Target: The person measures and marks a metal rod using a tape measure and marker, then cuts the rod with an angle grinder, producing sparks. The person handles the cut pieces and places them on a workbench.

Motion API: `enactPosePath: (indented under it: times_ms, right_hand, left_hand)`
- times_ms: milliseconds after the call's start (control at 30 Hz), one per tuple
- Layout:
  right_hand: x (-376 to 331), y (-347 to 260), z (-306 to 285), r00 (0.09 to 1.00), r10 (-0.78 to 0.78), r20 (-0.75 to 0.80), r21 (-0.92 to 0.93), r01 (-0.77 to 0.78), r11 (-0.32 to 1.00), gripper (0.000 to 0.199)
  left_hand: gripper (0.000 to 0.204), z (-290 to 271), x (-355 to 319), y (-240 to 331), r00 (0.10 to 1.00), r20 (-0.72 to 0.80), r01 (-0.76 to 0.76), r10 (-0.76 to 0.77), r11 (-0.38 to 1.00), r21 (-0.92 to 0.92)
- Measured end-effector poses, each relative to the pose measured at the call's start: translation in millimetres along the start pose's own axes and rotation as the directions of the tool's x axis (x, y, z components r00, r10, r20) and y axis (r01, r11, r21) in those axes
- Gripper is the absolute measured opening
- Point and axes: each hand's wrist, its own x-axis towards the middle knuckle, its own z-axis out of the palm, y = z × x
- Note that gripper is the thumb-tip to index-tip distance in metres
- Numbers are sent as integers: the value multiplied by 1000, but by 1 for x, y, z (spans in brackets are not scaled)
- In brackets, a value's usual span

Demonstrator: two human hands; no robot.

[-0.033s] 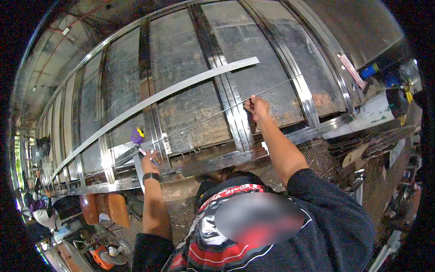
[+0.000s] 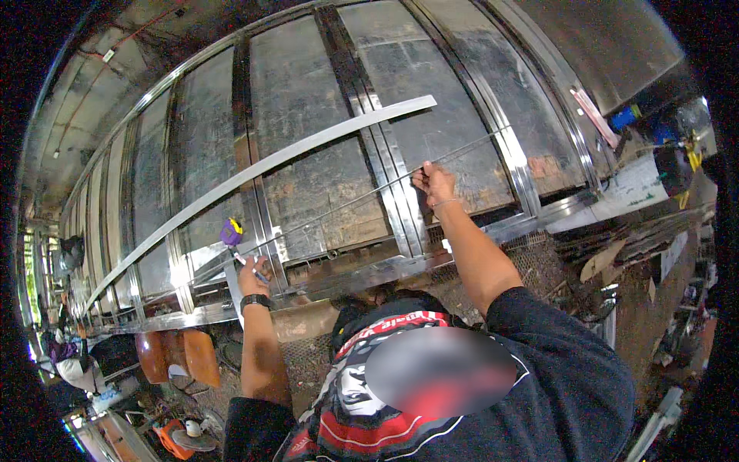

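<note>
Metal strip [image 2: 262,165] (loose, slanting) crosses studs above right hand [image 2: 433,183] and left hand [image 2: 252,279].

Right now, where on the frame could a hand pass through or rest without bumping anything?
Bare panel between the long flat strip and the thin rod is free. Crowded: around the left hand with its purple-topped tool, and the cluttered bench beyond the right hand.

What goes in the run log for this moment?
left hand: grips purple-capped tool | right hand: pinches thin rod | behind: metal frame
</note>
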Motion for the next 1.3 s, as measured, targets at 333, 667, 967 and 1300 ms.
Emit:
enactPosePath:
  times_ms: [333, 667, 967, 1300]
  right_hand:
    - [-29, -7, -17, 989, 57, -139, -37, -63, 997, 18]
    - [-31, 1, -42, 991, 130, -15, 129, -127, 983, 24]
    - [-106, -1, -61, 971, -173, -163, -115, 156, 981, 20]
    - [-171, -1, -77, 920, -275, -280, -228, 215, 950, 18]
  left_hand:
    - [35, 26, 28, 13, 999, -26, -40, 41, 999, 28]
    - [22, 43, -30, -14, 990, -1, -133, 138, 954, 270]
    - [26, 70, -140, -32, 899, 438, -128, 14, 965, 231]
    - [43, 179, -315, 31, -213, 844, 96, -493, 849, 520]
